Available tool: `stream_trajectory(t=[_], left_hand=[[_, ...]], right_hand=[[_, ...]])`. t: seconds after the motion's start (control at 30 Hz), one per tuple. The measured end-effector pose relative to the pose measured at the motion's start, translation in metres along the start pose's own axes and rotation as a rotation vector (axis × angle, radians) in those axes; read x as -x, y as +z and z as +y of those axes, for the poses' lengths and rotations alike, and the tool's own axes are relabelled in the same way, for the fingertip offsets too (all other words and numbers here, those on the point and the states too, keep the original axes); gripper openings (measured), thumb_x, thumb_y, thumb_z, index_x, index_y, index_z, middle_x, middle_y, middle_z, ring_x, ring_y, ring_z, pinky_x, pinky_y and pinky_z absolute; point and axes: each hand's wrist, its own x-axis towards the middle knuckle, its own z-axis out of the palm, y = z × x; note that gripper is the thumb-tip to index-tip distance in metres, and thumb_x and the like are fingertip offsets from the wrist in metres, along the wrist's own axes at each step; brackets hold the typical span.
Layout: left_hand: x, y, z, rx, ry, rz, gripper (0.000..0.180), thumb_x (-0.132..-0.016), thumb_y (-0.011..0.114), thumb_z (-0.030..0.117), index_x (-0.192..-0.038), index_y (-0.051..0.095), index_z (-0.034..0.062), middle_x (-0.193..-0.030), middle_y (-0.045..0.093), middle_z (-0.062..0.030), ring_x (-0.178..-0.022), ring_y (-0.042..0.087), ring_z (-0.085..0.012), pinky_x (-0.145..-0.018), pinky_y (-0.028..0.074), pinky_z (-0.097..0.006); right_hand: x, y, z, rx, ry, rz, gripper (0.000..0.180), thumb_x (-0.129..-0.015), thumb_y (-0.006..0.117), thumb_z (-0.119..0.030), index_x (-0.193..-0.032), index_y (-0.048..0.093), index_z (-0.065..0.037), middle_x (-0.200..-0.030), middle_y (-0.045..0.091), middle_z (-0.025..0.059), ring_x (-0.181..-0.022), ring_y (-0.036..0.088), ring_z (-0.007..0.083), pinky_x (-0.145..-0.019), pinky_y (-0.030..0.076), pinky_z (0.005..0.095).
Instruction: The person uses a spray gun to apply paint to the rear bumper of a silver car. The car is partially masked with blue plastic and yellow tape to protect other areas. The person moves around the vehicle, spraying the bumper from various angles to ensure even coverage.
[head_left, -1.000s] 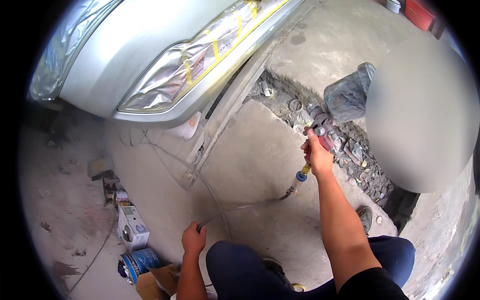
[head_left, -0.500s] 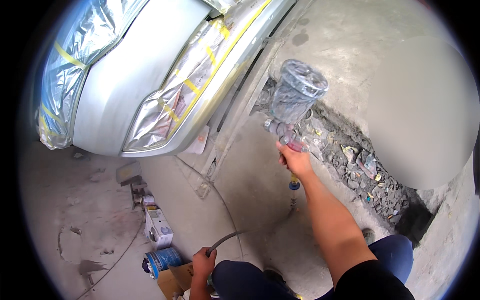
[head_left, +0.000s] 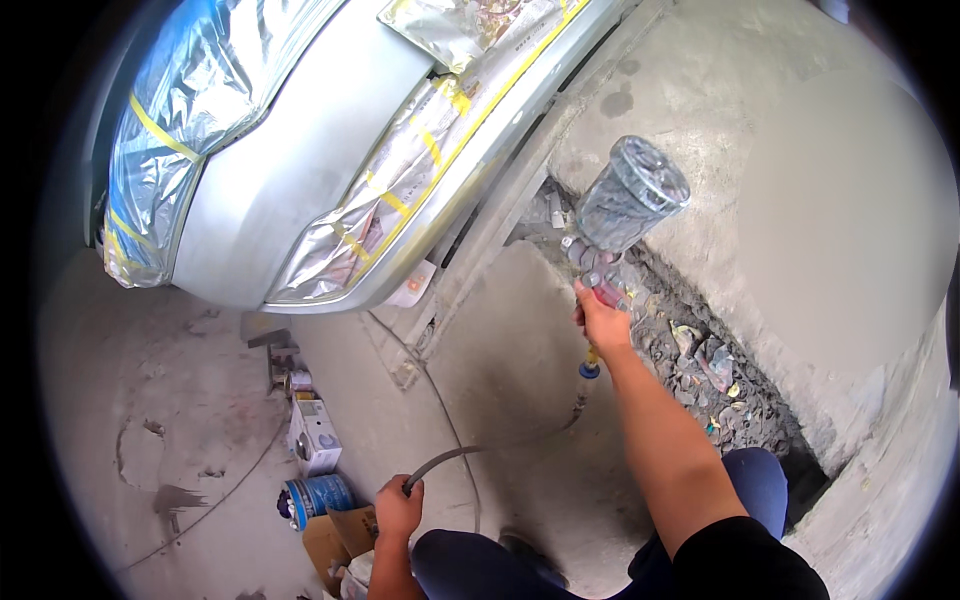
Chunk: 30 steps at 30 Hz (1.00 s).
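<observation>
Grey hose in left hand; bumper near.

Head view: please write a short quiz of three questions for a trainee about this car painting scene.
1. True or false: the right hand holds the spray gun with its clear cup uppermost.
2. What does the left hand grip? A) the blue can B) the grey hose C) the white box
3. Fill in: the car's lamps are masked with film and ____ tape.

Key: 1 true; 2 B; 3 yellow.
</observation>
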Motion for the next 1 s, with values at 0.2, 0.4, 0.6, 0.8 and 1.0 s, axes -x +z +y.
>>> stream_trajectory(t=[0.2, 0.4, 0.6, 0.8, 1.0], left_hand=[[0.033, -0.007, -0.028, -0.062, 0.001, 0.001, 0.025, -0.076, 0.068, 0.023, -0.086, 0.066, 0.0000, -0.070, 0.064, -0.0176, -0.066, 0.065, -0.0302, -0.063, 0.050, -0.037], [0.030, 0.003, -0.012, 0.078, 0.059, -0.019, 0.024, -0.076, 0.068, 0.023, -0.085, 0.066, 0.0006, -0.073, 0.064, -0.0176, -0.068, 0.063, -0.0323, -0.064, 0.049, -0.039], [0.007, 0.000, 0.001, 0.159, 0.115, -0.088, 0.025, -0.076, 0.067, 0.022, -0.090, 0.064, 0.0016, -0.080, 0.063, -0.0187, -0.076, 0.061, -0.0359, -0.070, 0.048, -0.043], [-0.009, 0.014, -0.022, 0.153, 0.106, -0.078, 0.022, -0.076, 0.066, 0.022, -0.087, 0.064, 0.0028, -0.081, 0.064, -0.0181, -0.077, 0.061, -0.0366, -0.070, 0.049, -0.044], [-0.006, 0.021, -0.049, 0.091, 0.013, -0.190, 0.027, -0.076, 0.065, 0.029, -0.087, 0.064, 0.0051, -0.082, 0.064, -0.0176, -0.079, 0.061, -0.0365, -0.072, 0.049, -0.046]], right_hand=[[0.055, 0.017, 0.031, 0.030, 0.240, -0.354, 0.032, -0.081, 0.068, -0.039, -0.075, 0.061, -0.008, -0.057, 0.058, 0.0010, -0.046, 0.052, 0.0085, -0.040, 0.039, 0.0237], [0.054, -0.002, -0.036, 0.199, 0.137, -0.106, 0.030, -0.082, 0.067, -0.035, -0.073, 0.059, -0.008, -0.057, 0.058, 0.0019, -0.045, 0.050, 0.0087, -0.040, 0.037, 0.0233], [0.045, -0.049, -0.085, 0.145, -0.318, 0.316, 0.029, -0.084, 0.067, -0.028, -0.084, 0.055, -0.002, -0.062, 0.060, 0.0064, -0.055, 0.055, 0.0117, -0.051, 0.043, 0.0255], [0.074, -0.015, -0.075, 0.201, -0.336, 0.199, 0.024, -0.086, 0.066, -0.024, -0.085, 0.056, -0.001, -0.063, 0.060, 0.0054, -0.058, 0.057, 0.0117, -0.054, 0.046, 0.0261], [0.148, 0.051, -0.019, 0.236, -0.229, -0.219, 0.021, -0.083, 0.067, -0.010, -0.097, 0.053, -0.002, -0.075, 0.059, 0.0028, -0.061, 0.057, 0.0093, -0.056, 0.046, 0.0244]])
